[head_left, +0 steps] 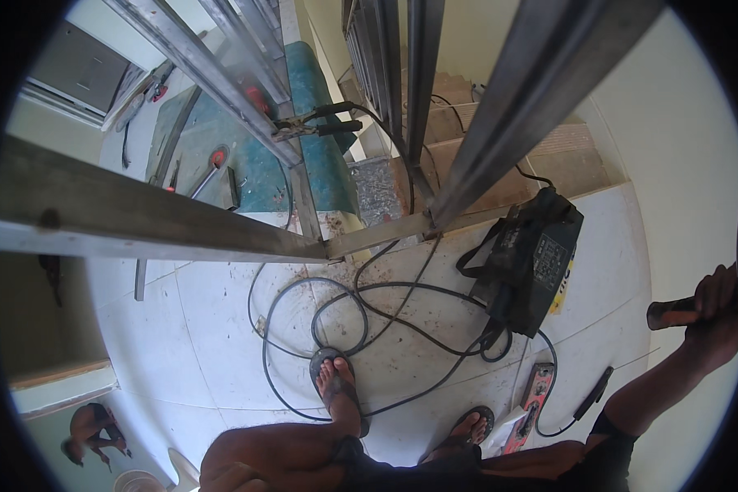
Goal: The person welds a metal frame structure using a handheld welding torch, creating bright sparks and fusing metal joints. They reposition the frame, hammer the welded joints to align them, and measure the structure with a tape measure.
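Note:
My right hand [711, 305] grips an orange-and-black handle [671, 315]; a dark object beside it at the right edge is too cropped to make out. My left hand [236, 476] shows only partly at the lower edge by my bent leg, its finger state unclear. Ahead stand bare metal bar frames [160, 218], with a black clamp [299, 126] on one bar. A black welding machine [537, 271] with a strap sits on the tiles at right, its cables looped around my left foot. Near my right foot lie a red spirit level [525, 410] and a black electrode holder [592, 397].
Tiled steps [562, 160] rise beyond the frames. A teal sheet [320, 184] carries an angle grinder [218, 159] and metal pieces. A white wall [689, 148] bounds the right. Another person [90, 430] crouches at lower left, beyond a ledge.

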`<state>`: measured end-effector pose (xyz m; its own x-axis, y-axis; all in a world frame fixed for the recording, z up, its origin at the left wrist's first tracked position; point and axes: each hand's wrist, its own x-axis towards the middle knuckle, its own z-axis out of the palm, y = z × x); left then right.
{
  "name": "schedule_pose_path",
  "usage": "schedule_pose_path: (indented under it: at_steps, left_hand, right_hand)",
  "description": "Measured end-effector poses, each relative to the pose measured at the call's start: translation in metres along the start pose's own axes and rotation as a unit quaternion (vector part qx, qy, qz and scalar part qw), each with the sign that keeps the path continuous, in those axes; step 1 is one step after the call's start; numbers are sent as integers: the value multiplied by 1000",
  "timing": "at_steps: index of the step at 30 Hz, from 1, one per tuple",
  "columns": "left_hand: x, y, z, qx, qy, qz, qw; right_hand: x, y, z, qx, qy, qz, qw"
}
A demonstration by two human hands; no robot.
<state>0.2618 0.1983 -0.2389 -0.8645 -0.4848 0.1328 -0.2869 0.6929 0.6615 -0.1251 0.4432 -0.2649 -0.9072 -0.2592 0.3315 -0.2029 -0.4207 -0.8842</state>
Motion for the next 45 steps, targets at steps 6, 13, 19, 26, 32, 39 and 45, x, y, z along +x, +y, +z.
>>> schedule_pose_path:
  at_steps: [6, 13, 19, 26, 32, 39, 45]
  left_hand:
    - [14, 8, -8, 33, -45, -77, 995]
    - [4, 23, -14, 66, -127, -107, 984]
    - [-45, 47, -10, 117, -42, -25, 992]
    - [-69, 60, 19, 114, 63, 56, 990]
    - [-114, 99, 17, 115, 163, -21, 980]
    - [-157, 163, 11, 176, 178, 51, 967]
    - [-166, 121, 29, 137, 186, 135, 963]
  right_hand:
    - [10, 26, -4, -69, 19, 30, 997]
    - [-21, 16, 22, -135, 116, 2, 984]
    - [-41, -12, 43, -28, 39, 1, 999]
    - [-52, -62, 71, 118, -99, 13, 988]
    - [-70, -74, 91, 183, -210, 21, 960]
    - [-72, -47, 92, 301, -316, 50, 898]
    - [-42, 9, 83, 269, -386, 44, 882]
